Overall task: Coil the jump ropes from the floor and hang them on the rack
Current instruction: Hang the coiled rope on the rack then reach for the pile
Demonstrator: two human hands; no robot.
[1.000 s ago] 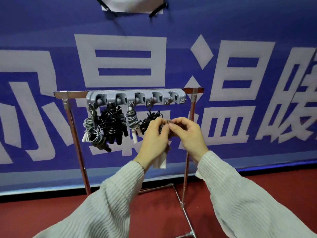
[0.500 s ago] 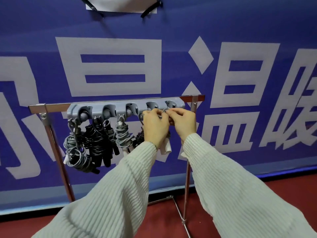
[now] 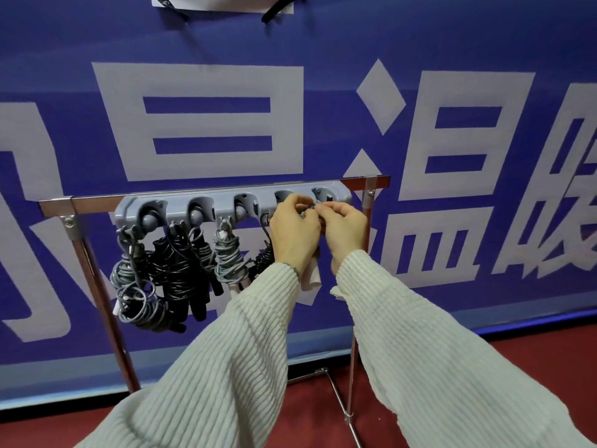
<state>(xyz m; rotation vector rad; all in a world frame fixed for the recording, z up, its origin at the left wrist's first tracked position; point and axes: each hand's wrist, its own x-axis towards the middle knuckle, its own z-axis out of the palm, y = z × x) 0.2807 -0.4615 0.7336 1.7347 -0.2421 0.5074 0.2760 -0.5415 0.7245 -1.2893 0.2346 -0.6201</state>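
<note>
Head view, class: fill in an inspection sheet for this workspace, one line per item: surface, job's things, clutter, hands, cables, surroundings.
Surface: red floor; no rope seen on it.
Job's things: rack with a grey hook strip; grey ropes, black ropes and a grey coil hang from it; another rope's white handles show below the hands.
Clutter: nothing seen.
Hands: left hand and right hand meet at the strip's right end, fingers curled, pinching a rope loop.
Cables: black straps at the top edge.
Surroundings: blue banner with white lettering.
</note>
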